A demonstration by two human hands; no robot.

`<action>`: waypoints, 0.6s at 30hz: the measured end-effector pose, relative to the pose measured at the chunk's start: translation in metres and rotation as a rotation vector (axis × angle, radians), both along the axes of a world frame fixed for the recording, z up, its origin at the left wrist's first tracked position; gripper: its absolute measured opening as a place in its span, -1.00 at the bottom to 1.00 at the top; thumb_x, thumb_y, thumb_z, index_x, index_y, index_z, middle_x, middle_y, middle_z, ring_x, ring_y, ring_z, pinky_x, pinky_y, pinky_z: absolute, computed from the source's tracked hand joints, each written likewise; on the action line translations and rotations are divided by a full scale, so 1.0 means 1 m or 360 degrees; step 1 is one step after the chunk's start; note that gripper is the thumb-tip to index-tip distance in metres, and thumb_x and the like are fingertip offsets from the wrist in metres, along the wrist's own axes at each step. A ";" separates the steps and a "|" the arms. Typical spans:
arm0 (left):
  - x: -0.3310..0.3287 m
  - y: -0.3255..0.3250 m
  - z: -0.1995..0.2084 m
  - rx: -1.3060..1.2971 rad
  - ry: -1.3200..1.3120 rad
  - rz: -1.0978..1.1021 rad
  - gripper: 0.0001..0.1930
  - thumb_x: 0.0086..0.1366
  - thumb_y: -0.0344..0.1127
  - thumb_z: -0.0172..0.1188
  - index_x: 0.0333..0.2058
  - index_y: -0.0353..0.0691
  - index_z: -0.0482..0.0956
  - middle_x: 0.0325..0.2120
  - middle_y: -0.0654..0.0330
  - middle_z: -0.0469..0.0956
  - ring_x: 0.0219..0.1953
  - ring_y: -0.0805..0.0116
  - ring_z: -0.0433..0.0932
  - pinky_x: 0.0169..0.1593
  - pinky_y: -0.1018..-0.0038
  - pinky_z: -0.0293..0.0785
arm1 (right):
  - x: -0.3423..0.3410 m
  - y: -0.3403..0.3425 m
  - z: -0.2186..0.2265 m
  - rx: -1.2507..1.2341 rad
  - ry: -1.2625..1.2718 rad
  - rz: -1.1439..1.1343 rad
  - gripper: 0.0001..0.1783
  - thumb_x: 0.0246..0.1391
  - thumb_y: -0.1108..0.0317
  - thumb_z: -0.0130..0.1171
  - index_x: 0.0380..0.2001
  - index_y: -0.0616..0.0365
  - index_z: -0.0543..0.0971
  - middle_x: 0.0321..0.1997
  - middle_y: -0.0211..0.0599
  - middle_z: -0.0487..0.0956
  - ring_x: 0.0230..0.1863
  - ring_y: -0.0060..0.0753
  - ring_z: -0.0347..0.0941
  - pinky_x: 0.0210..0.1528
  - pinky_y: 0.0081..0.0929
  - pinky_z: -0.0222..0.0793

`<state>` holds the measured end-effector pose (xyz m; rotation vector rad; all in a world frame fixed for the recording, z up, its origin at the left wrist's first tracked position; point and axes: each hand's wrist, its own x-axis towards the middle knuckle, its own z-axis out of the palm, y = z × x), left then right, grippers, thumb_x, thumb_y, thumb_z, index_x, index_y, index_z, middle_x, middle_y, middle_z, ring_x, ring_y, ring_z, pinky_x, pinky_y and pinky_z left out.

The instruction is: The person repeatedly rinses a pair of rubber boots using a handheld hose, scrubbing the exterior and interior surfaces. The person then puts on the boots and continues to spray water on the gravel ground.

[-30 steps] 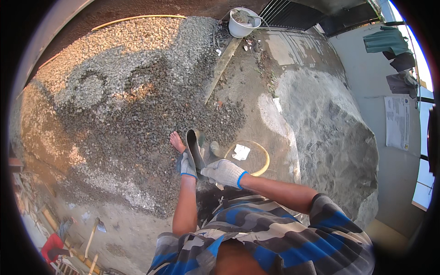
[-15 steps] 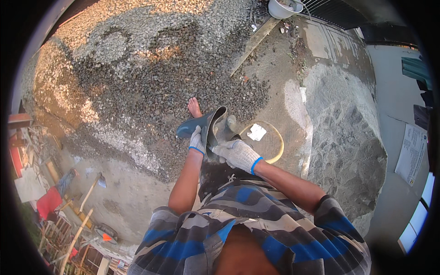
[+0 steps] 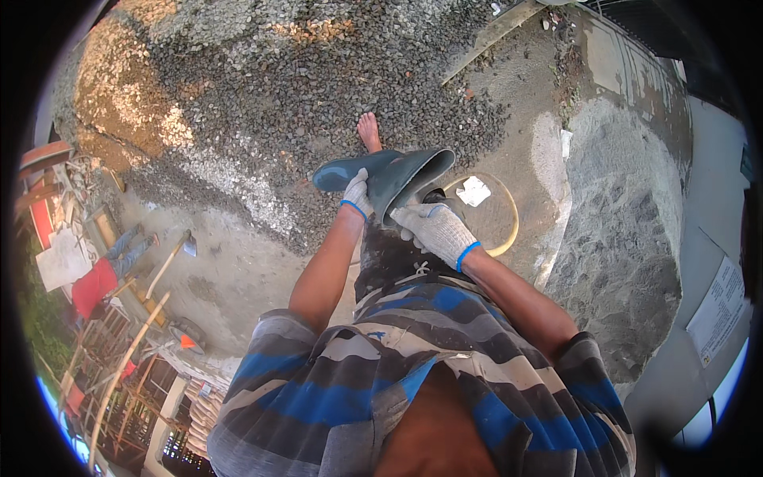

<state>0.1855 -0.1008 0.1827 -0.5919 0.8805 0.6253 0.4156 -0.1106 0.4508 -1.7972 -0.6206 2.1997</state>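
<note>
A dark green rubber boot lies sideways in front of my body, its toe to the left and its wide opening to the right. My left hand, in a white knit glove with a blue cuff, is closed against the boot's near side around the ankle. The gloved right hand pinches the near edge of the boot's opening. Beyond the boot a bare foot shows on the gravel; the rest of that leg is hidden. Dark trousers show under the boot.
Gravel spreads ahead, with a wooden plank on it. A yellow hose curves by white paper. Grey sand is heaped at right. At left are a hoe and a person in red.
The boot has swung from upright to lying more sideways, its opening now pointing right. Both hands keep their hold on it. The view has shifted a little.
</note>
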 end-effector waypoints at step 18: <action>0.041 0.010 -0.009 0.0128 0.0169 -0.0252 -0.48 0.59 -0.10 0.09 0.33 -0.34 0.41 0.20 -0.14 0.60 0.17 -0.11 0.65 0.33 -0.08 0.56 | 0.018 -0.017 -0.007 -0.0114 -0.0179 0.0037 -0.51 0.41 -0.08 0.20 -0.39 0.14 0.70 -0.51 -0.44 0.58 -0.55 -0.61 0.38 -0.49 -0.49 0.34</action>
